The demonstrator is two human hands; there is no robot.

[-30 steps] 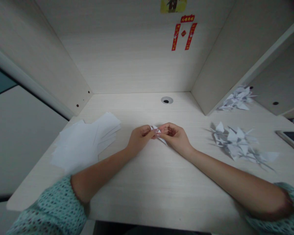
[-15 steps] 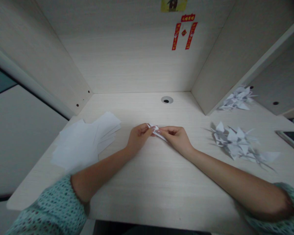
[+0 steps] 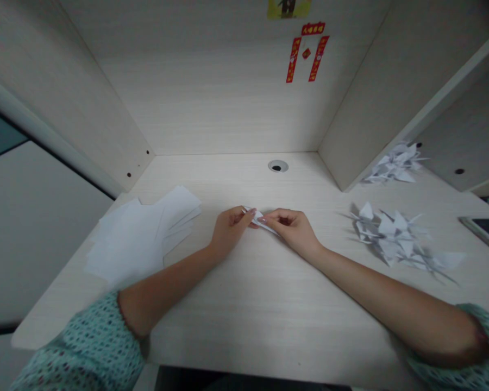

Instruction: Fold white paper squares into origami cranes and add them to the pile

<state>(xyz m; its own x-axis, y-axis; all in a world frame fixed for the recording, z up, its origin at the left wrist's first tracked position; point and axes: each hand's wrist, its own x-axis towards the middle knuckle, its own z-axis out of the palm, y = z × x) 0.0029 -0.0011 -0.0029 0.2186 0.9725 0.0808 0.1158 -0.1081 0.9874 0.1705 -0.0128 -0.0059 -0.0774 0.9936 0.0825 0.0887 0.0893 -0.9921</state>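
A small piece of folded white paper is pinched between both hands over the middle of the desk. My left hand grips its left end, thumb on top and fingers underneath. From the other side, my right hand pinches it with thumb and forefinger, and a narrow strip of the paper sticks out below the right thumb. My fingers cover parts of the folds.
Loose white paper sheets are spread at the left. Folded paper cranes lie heaped at the right, with another heap of cranes behind the upright panel. A phone rests at the far right.
The fingers have shifted slightly on the folded paper, and the right fingertips sit a little farther from the left ones. Both arms stay almost where they were.
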